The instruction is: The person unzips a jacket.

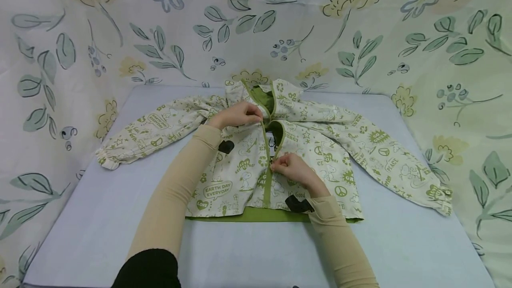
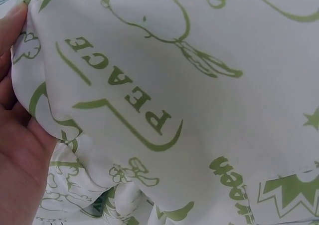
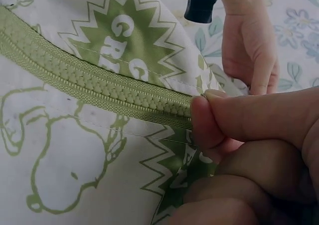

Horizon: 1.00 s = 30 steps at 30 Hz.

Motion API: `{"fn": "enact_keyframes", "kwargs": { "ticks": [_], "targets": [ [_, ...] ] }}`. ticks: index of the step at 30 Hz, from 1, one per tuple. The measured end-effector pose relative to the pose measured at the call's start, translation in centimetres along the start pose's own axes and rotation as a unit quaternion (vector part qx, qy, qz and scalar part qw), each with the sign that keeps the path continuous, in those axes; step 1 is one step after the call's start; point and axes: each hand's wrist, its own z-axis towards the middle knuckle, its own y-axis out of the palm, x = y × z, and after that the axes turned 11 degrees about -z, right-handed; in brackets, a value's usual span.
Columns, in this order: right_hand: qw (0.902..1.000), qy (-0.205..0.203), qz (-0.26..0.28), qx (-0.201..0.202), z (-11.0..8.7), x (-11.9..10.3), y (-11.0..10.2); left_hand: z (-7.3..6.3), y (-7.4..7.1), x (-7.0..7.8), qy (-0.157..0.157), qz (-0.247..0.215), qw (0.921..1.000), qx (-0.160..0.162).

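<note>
A white hooded jacket [image 1: 246, 168] with green cartoon and lettering print lies front up, its sleeves spread to both sides. Its green zipper [image 3: 109, 85] is closed along the lower front and parts above into a gap. My left hand [image 1: 240, 114] pinches the edge of the jacket's left-side front panel near the collar; in the left wrist view its thumb lies on the cloth. Lower down, my right hand [image 1: 295, 170] pinches at the zipper where the closed teeth end. The fingers cover most of the zipper pull there.
The jacket lies on a pale table [image 1: 248, 252], with its green lining [image 1: 256, 214] showing under the hem. Behind and at the sides hangs a flower-patterned cloth [image 1: 248, 26]. A dark wrist device [image 1: 298, 203] sits below my right hand, another [image 1: 226, 146] near my left.
</note>
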Motion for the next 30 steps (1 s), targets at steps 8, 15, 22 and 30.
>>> {"fn": "enact_keyframes", "kwargs": {
  "ticks": [8, 15, 22, 30],
  "targets": [
    [0.9998, 0.006, 0.007, -0.020, -0.21, 0.00, -0.05, 0.04, -0.16, -0.25, -0.001, -0.006, 0.9999, 0.010],
    [0.9998, -0.004, 0.008, -0.017, -0.31, 0.15, 0.15, -0.12, -0.40, -0.23, -0.009, -0.019, 0.9996, 0.017],
    [0.9997, 0.000, 0.005, -0.023, -0.45, 0.19, 0.20, -0.28, -0.57, 0.06, -0.019, -0.028, 0.9991, 0.025],
    [0.9996, -0.004, -0.009, -0.025, -0.44, 0.32, 0.23, -0.19, -0.67, -0.13, -0.023, -0.027, 0.9987, 0.037]
  ]
}}
